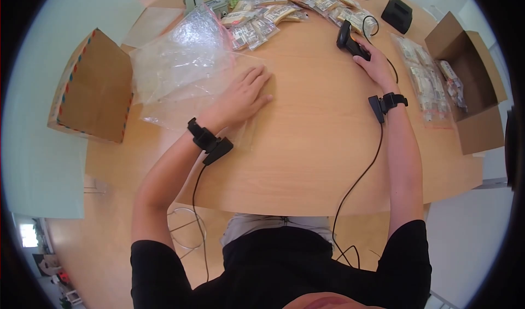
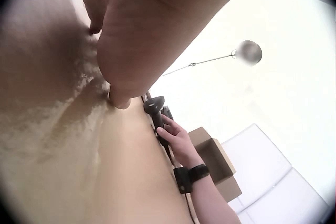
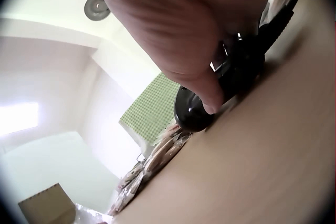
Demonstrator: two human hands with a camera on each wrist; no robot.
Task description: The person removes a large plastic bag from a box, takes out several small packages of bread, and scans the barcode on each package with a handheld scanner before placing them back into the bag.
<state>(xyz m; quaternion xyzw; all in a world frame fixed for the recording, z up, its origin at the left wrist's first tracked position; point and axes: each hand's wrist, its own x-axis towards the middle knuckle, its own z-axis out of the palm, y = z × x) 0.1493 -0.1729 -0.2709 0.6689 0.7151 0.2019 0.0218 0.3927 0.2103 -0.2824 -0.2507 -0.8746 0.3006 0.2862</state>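
Observation:
The left hand (image 1: 246, 96) rests on the near right part of clear plastic bags (image 1: 183, 62), its fingers fairly straight and nothing gripped. In the left wrist view that hand (image 2: 131, 35) lies over shiny plastic (image 2: 58, 124). At the right, the right hand (image 1: 377, 65) holds a black handheld scanner (image 1: 353, 42) low at the table, fingers and thumb round its handle. The right wrist view shows the thumb of the right hand (image 3: 184, 29) against the scanner (image 3: 194, 109); the other fingers are mostly hidden.
Packaged items (image 1: 284, 8) are heaped at the back. An open cardboard box (image 1: 476, 84) stands right, beside bagged packets (image 1: 424, 82); another box (image 1: 98, 87) stands left. A black stand (image 1: 397, 14) and a grey device (image 1: 206, 1) sit at the back. A cable runs past the right hand.

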